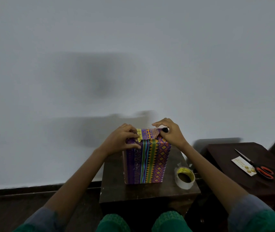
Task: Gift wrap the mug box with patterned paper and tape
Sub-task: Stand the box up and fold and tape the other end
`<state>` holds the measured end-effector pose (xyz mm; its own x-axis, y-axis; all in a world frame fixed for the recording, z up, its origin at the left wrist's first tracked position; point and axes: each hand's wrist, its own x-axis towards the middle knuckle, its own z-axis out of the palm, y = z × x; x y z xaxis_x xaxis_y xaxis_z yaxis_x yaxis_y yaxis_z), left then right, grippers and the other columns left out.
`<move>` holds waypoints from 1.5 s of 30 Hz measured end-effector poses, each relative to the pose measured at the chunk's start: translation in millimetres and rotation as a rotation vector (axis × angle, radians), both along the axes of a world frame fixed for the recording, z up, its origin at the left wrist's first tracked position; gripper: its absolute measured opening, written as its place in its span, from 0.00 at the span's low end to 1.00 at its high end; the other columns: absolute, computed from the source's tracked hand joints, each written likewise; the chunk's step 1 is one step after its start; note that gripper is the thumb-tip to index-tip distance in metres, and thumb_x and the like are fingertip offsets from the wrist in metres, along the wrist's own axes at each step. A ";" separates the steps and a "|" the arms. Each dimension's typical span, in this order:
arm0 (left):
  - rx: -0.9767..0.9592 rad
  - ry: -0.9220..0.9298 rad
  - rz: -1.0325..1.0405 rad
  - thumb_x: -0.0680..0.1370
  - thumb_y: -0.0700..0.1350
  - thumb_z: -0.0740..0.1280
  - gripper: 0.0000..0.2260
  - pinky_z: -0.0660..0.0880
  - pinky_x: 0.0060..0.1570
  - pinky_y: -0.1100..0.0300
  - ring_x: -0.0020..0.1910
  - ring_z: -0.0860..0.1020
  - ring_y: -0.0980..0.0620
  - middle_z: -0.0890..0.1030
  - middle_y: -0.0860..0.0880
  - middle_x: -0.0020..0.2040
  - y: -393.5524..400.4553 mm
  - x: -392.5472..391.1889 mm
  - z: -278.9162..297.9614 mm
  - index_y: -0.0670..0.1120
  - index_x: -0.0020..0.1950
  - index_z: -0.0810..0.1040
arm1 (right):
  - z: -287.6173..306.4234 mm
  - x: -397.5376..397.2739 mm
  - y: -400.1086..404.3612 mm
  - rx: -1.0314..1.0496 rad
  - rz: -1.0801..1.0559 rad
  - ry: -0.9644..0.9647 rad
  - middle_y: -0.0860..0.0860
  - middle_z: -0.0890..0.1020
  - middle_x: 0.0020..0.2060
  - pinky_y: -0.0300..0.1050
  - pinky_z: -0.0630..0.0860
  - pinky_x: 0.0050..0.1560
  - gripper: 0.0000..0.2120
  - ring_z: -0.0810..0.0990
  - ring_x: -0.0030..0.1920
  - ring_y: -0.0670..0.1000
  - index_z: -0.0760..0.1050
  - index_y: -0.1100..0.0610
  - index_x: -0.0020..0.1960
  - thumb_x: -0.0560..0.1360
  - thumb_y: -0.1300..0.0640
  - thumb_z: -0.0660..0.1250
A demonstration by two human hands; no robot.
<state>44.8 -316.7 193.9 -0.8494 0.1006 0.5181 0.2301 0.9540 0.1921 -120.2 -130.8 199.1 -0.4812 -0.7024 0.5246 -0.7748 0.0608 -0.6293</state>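
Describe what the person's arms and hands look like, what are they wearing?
Both forearms are bare. The left hand and right hand show no gloves, rings or watch. Grey-blue sleeves are pushed up near the elbows, left sleeve and right sleeve, over green clothing.

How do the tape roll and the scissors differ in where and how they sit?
The tape roll lies on the small stool beside the wrapped box; the scissors lie on the right-hand table. The roll rests straight on wood; the scissors overlap a card. Neither is being touched.
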 end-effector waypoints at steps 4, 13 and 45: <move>0.023 -0.021 -0.002 0.70 0.61 0.63 0.25 0.75 0.53 0.57 0.58 0.77 0.48 0.81 0.45 0.57 4.6 4.9 0.4 0.41 0.52 0.82 | 7.4 -2.8 8.1 0.151 0.035 -0.042 0.52 0.77 0.58 0.40 0.71 0.60 0.22 0.73 0.58 0.47 0.74 0.55 0.65 0.71 0.62 0.70; 0.011 0.061 0.008 0.71 0.51 0.67 0.15 0.78 0.48 0.58 0.49 0.82 0.49 0.84 0.46 0.48 11.6 5.3 -5.0 0.41 0.47 0.83 | 10.5 -17.1 28.3 0.487 0.125 -0.023 0.47 0.63 0.73 0.37 0.54 0.70 0.36 0.53 0.71 0.37 0.64 0.49 0.72 0.68 0.49 0.74; 0.175 -0.108 0.029 0.69 0.50 0.73 0.21 0.72 0.62 0.59 0.60 0.78 0.48 0.80 0.42 0.59 -1.6 12.2 -0.6 0.40 0.58 0.80 | 16.4 -16.5 25.5 0.379 0.267 0.187 0.55 0.79 0.60 0.41 0.56 0.71 0.21 0.72 0.61 0.44 0.78 0.57 0.60 0.68 0.60 0.76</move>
<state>57.0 -318.3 193.3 -0.9024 -0.0077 0.4308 0.1724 0.9098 0.3774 -136.7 -105.4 215.5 -0.1804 -0.9461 0.2691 -0.8921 0.0421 -0.4499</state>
